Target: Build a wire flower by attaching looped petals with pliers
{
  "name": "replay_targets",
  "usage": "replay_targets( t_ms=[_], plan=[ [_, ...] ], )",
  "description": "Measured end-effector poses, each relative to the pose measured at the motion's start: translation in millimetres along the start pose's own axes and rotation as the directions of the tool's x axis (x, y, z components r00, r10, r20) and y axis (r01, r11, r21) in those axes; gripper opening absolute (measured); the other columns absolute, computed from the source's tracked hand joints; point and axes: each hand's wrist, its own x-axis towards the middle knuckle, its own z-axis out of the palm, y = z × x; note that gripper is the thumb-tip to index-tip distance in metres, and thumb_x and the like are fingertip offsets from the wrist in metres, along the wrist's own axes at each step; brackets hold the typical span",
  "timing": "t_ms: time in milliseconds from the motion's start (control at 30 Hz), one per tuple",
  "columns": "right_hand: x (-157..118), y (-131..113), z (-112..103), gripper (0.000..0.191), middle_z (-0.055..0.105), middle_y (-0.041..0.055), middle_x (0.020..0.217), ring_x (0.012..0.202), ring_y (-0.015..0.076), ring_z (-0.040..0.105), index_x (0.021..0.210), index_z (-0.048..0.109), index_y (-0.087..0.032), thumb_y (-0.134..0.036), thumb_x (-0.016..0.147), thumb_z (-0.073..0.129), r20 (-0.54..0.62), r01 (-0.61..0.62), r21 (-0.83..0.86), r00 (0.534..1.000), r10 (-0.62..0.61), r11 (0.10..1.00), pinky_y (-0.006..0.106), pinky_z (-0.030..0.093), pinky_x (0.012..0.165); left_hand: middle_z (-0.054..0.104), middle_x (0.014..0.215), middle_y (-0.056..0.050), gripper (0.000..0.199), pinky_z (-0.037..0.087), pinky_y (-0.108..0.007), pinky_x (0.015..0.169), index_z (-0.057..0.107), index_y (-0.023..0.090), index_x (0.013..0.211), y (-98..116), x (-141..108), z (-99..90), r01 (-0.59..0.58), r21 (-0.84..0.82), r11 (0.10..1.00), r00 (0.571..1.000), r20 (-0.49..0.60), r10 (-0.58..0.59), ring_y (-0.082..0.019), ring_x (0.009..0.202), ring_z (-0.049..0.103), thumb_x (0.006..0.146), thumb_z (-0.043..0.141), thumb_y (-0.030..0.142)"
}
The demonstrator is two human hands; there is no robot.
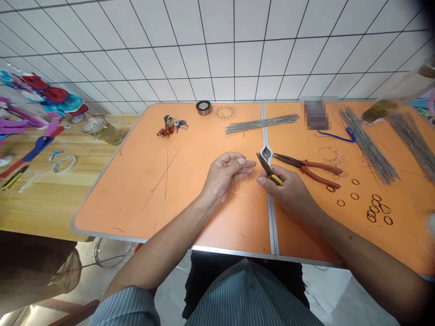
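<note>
Orange table (112, 194) — keys (174, 127) near the far left corner, a tape roll (203, 107) and wire bundle (261, 124) by the far edge, red-handled pliers (303, 167) and, nearer the right edge, dark rings (374, 209).

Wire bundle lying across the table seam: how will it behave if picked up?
The bundle should stay fairly stiff, since its wires lie nearly straight. It may fan out or shed strands: its ends are uneven and no tie shows.
</note>
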Motion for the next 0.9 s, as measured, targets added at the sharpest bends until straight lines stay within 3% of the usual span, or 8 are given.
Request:
replay_targets(
  t_ms=[233, 333, 533, 900],
  plan=[
    [0.7, 3.0, 10.1, 0.027, 0.058, -0.0028, 0.074, 0.069, 0.0163, 0.050, 0.085, 0.066, -0.023, -0.047, 0.091, 0.074, -0.002, -0.001, 0.007, 1.000, 0.001, 1.000, 0.032, 0.037, 0.064, 0.087, 0.090, -0.009, 0.047, 0.065, -0.029, 0.072, 0.073, 0.017, 0.091, -4.2, -6.6, 2.5, -0.021, 0.040, 0.999, 1.000, 0.009, 0.021, -0.018, 0.071, 0.081, 0.069, 0.106, 0.041],
    [0.4, 2.4, 4.8, 0.031, 0.057, -0.0029, 0.070, 0.066, 0.0163, 0.052, 0.085, 0.067, -0.022, -0.051, 0.098, 0.070, 0.035, 0.010, 0.022, 0.999, -0.011, 1.000, 0.032, 0.039, 0.062, 0.088, 0.090, -0.009, 0.045, 0.065, -0.029, 0.071, 0.075, 0.017, 0.093, -3.6, -8.5, 3.1, -0.064, 0.091, 0.994, 0.998, 0.017, 0.063, -0.019, 0.073, 0.082, 0.073, 0.104, 0.044],
    [3.7, 3.9, -12.5, 0.047, 0.071, 0.0038, 0.076, 0.068, 0.0184, 0.065, 0.084, 0.074, -0.021, -0.062, 0.105, 0.067, 0.137, 0.009, 0.064, 0.990, -0.017, 0.998, 0.032, 0.048, 0.064, 0.088, 0.092, -0.010, 0.040, 0.063, -0.030, 0.072, 0.081, 0.017, 0.096, -1.3, -11.0, 3.5, -0.133, 0.163, 0.978, 0.991, 0.046, 0.127, -0.016, 0.072, 0.078, 0.078, 0.101, 0.047],
    [7.3, 2.9, -22.1, 0.053, 0.073, 0.0040, 0.076, 0.063, 0.0170, 0.063, 0.080, 0.074, -0.022, -0.070, 0.103, 0.069, 0.259, -0.034, 0.109, 0.966, 0.005, 0.993, 0.032, 0.049, 0.059, 0.086, 0.086, -0.007, 0.023, 0.062, -0.027, 0.070, 0.086, 0.017, 0.095, -1.3, -12.4, 3.2, -0.198, 0.262, 0.944, 0.980, 0.082, 0.183, -0.014, 0.069, 0.076, 0.086, 0.092, 0.038]
  ],
)
